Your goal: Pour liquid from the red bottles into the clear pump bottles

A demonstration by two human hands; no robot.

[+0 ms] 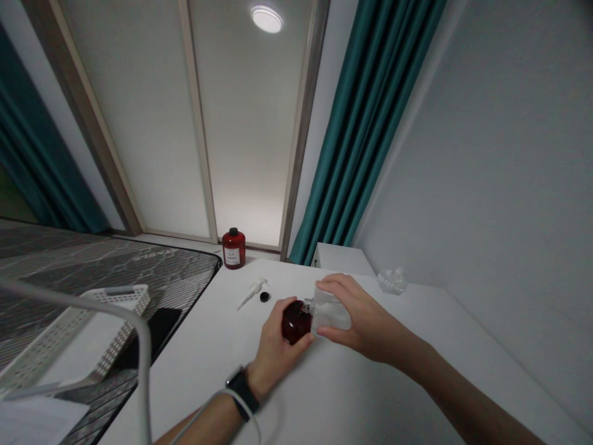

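Observation:
My left hand [278,337], with a dark watch on its wrist, is closed around a dark red bottle [296,321]. My right hand [354,309] grips a translucent whitish bottle [331,312], tipped on its side so its neck points left. That neck meets the mouth of the red bottle; whether liquid passes between them I cannot tell. Behind my left hand, a white pump head [253,290] lies on the table beside a small black cap [264,297].
A second red bottle [234,249] with a black cap stands at the table's far left corner. Crumpled clear plastic [391,281] lies at the back right. Left of the white table [208,346] are a white basket [60,346] and a curved grey tube [144,352].

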